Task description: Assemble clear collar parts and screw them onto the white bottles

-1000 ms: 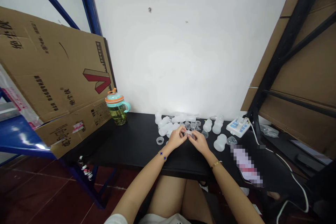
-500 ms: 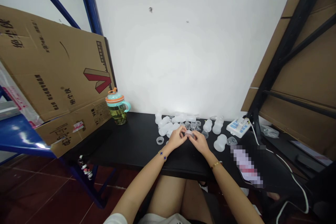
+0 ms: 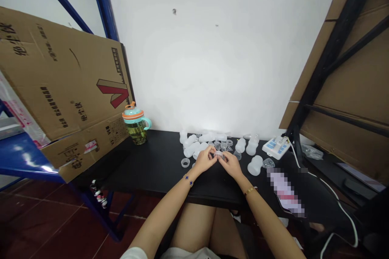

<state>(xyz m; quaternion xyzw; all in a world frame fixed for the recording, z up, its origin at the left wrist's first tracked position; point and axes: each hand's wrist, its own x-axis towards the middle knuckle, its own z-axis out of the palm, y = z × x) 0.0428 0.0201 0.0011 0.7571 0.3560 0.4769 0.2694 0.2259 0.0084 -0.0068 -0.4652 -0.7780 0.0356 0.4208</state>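
The left hand (image 3: 204, 160) and right hand (image 3: 231, 165) pinch a small clear part (image 3: 219, 154) between their fingers, with many loose bottles (image 3: 254, 165) left beyond the fingers.

Translucent bottles (image 3: 240, 145) stand beyond the left hand (image 3: 204, 160) and right hand (image 3: 231, 164).

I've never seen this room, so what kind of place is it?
It looks like a small workroom or storeroom. It has a blue metal rack, a big flattened cardboard box, and many plastic bottle parts on a black table.
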